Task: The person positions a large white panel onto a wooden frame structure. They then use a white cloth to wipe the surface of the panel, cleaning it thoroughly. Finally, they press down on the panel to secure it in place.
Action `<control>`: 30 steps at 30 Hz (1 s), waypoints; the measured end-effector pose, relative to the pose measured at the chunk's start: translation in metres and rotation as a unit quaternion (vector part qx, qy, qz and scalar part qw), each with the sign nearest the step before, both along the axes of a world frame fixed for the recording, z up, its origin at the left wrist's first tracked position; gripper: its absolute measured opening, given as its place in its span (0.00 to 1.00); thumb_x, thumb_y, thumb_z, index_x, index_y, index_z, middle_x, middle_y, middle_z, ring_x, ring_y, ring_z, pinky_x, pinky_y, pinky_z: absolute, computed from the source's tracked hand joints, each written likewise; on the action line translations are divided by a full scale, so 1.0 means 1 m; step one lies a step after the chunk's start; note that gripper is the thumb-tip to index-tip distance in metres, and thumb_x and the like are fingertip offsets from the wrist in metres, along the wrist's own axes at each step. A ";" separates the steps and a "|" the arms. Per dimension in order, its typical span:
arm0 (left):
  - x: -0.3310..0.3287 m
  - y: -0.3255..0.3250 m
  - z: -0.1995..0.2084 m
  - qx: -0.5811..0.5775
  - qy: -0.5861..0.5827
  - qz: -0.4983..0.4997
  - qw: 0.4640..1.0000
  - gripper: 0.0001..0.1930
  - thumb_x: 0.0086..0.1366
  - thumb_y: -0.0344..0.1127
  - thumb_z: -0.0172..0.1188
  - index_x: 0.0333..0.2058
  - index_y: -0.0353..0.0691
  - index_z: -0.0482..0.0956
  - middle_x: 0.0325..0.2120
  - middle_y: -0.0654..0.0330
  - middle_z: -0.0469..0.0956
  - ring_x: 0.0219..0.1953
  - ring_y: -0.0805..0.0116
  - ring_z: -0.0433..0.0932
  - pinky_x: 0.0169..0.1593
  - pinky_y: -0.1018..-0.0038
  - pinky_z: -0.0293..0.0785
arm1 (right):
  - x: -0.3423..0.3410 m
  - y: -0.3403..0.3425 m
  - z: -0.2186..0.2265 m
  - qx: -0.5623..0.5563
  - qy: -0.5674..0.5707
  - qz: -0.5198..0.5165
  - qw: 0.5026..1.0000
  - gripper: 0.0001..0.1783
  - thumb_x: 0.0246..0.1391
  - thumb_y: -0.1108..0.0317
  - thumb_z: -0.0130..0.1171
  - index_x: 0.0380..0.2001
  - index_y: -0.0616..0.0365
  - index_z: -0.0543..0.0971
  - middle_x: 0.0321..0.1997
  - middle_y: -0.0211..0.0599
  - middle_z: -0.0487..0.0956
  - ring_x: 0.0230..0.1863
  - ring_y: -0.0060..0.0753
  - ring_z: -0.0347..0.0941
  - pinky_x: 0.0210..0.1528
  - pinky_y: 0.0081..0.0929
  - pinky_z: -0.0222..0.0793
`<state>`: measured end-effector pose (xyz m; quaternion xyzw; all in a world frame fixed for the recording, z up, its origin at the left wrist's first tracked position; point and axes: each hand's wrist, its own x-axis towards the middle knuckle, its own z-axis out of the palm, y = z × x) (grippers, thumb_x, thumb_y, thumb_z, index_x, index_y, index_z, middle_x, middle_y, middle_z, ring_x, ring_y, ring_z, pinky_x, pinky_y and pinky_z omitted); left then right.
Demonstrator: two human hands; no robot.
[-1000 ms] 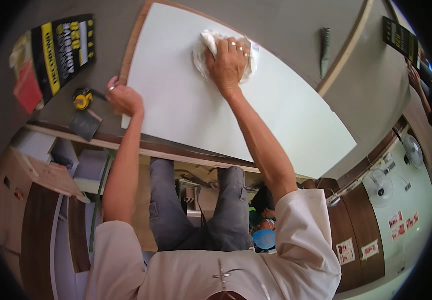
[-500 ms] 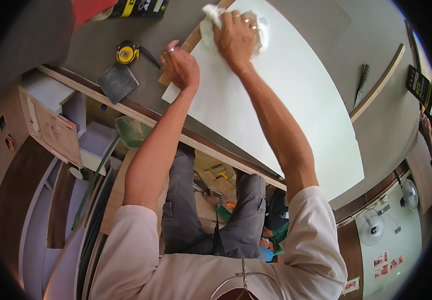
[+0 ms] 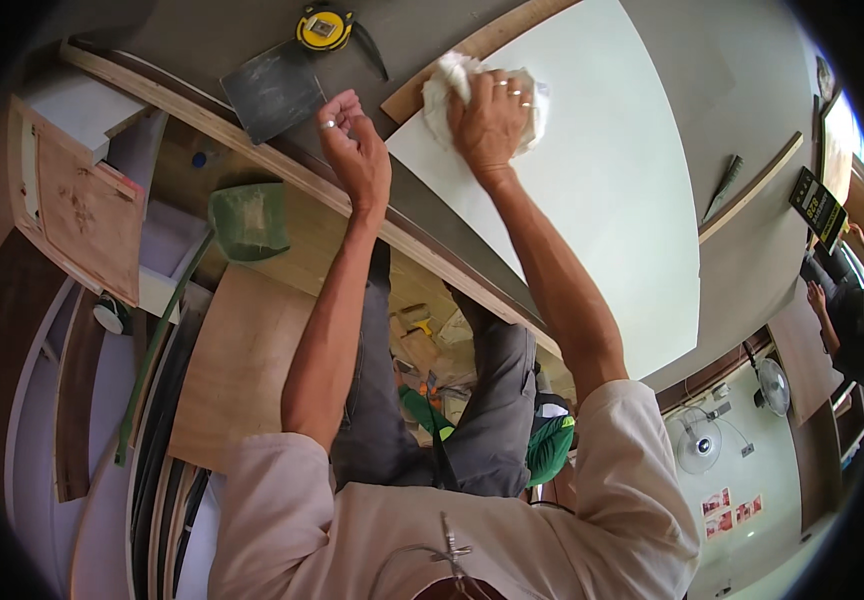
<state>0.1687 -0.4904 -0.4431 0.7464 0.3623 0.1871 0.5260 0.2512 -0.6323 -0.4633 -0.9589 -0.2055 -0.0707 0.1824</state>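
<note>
Right hand [image 3: 493,125] gripping bunched white cloth [image 3: 442,98] on white board [image 3: 617,190], by its left edge; left hand [image 3: 356,155] half-open, nothing seen in it; cloth likely light, soft, palm it from above; board likely stiff, slick, hold by edges.

Two fans [image 3: 703,446] hang near red-and-white wall sheets [image 3: 718,512].

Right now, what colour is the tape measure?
The tape measure is yellow and black, best seen in the head view.
</note>
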 end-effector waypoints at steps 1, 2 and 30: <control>-0.006 0.000 0.001 -0.009 -0.008 0.002 1.000 0.12 0.66 0.23 0.48 0.48 0.33 0.72 0.41 0.54 0.75 0.42 0.65 0.75 0.51 0.69 0.71 | -0.009 0.006 0.001 0.004 0.012 0.000 1.000 0.16 0.43 0.61 0.64 0.35 0.55 0.75 0.40 0.43 0.75 0.43 0.46 0.69 0.47 0.43 0.60; -0.013 -0.001 0.002 -0.011 -0.009 0.008 1.000 0.12 0.66 0.23 0.47 0.48 0.33 0.71 0.41 0.54 0.75 0.42 0.65 0.75 0.51 0.69 0.71 | -0.019 0.011 0.002 0.007 0.024 -0.001 1.000 0.16 0.43 0.61 0.64 0.35 0.55 0.75 0.39 0.42 0.75 0.42 0.46 0.69 0.47 0.43 0.60; -0.062 -0.166 0.030 0.165 0.021 -0.206 0.964 0.12 0.66 0.26 0.46 0.46 0.29 0.73 0.42 0.50 0.76 0.44 0.59 0.77 0.50 0.66 0.74 | -0.246 -0.304 0.004 0.051 0.006 -0.304 0.951 0.17 0.45 0.58 0.69 0.38 0.49 0.77 0.38 0.33 0.79 0.45 0.40 0.72 0.51 0.42 0.62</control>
